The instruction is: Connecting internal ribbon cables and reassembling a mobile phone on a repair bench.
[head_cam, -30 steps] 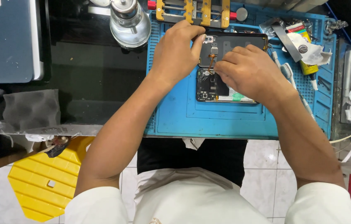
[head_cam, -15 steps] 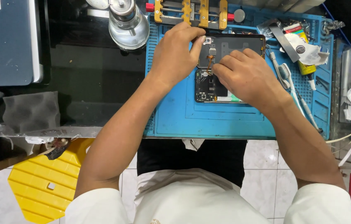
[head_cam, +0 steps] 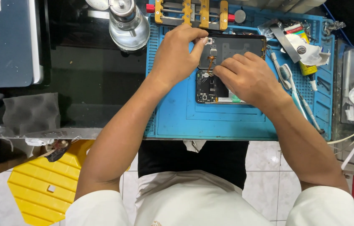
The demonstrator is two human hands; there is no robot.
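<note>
Blue silicone covers the work surface: a ribbed repair mat lies on the dark glass-topped bench, and on it rests the opened black smartphone with its circuit board showing. Above that body, toward twelve o'clock, sits the phone's dark rectangular back panel, tilted up against it.

Your left hand comes in from seven o'clock and curls over the panel's left edge, its fingers bent and pressed against the panel near the small camera opening. Your right hand comes in from five o'clock and lies over the phone's right half; its fingertips are drawn together at the thin copper-coloured flex ribbon between panel and body, though you cannot tell whether they actually grip it.

At twelve o'clock on the mat stands a yellow-and-grey metal clamp jig. At ten o'clock sits a round glass bottle with a metal pump top. At three o'clock lie a white toothbrush and slim hand tools. Below the bench, at eight o'clock, stands a yellow plastic stool.
</note>
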